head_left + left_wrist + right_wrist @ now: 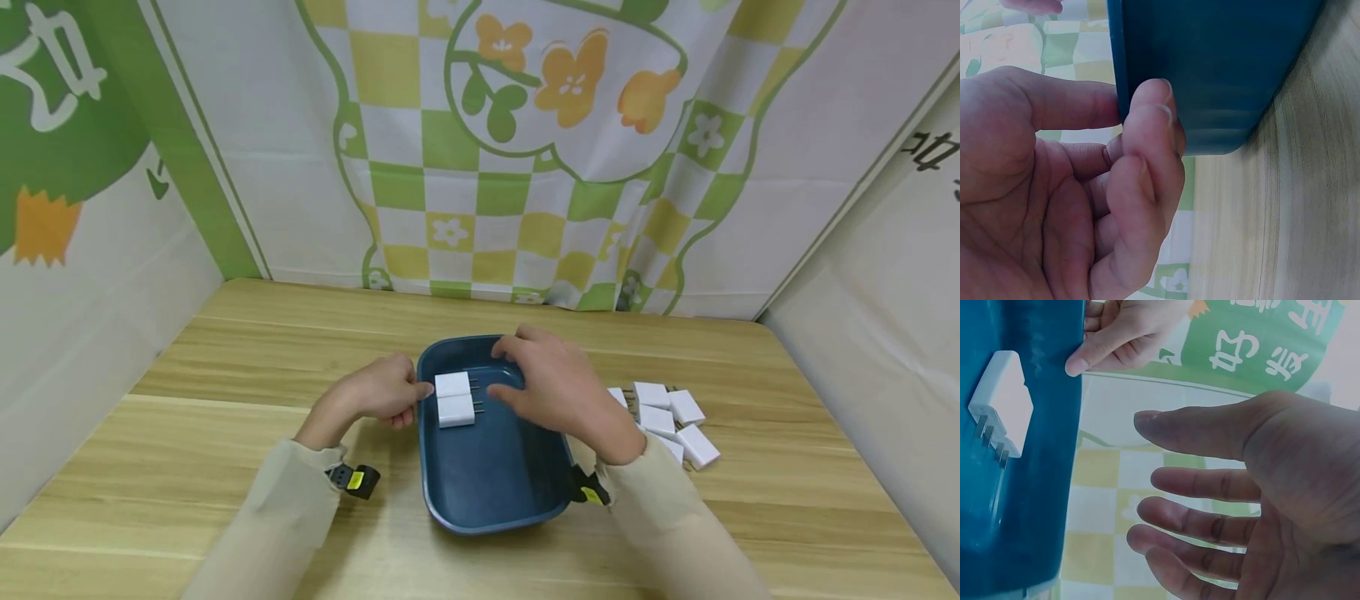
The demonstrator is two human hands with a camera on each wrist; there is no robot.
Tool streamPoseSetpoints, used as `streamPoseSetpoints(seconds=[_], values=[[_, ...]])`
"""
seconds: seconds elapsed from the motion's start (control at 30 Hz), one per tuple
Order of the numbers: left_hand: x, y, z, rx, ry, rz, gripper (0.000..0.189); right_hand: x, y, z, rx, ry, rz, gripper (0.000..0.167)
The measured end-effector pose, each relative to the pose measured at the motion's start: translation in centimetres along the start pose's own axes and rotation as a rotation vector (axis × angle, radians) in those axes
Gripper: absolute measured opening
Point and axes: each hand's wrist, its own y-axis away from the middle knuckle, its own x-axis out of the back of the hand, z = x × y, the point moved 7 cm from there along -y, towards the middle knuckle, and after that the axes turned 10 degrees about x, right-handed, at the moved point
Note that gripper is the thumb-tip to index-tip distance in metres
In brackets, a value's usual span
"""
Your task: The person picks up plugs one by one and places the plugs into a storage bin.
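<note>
A dark blue rectangular tray [498,479] stands on the wooden table. Two white plug adapters [454,398] lie side by side in it along the left wall, their metal prongs facing right; the right wrist view shows the same adapters [1007,403] close together. My left hand [386,389] pinches the tray's left rim, thumb on top and curled fingers against the outer wall [1147,156]. Over the tray's right part hovers my right hand [555,379], with nothing in it. Its fingers and thumb are spread apart and loosely bent.
To the right of the tray, several more white plug adapters [660,421] lie in a loose pile on the table [787,500], partly behind my right wrist. A patterned curtain [480,208] hangs along the table's back edge, with cloth walls on both sides.
</note>
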Motion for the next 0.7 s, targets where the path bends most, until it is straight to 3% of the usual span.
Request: streamPoseSetpoints(seconds=[0.7], values=[[0.0,0.0,0.0,-0.002,-0.007,0.005,0.043,0.9,3.4,3.5,-0.051,0.003,0.085,0.037]])
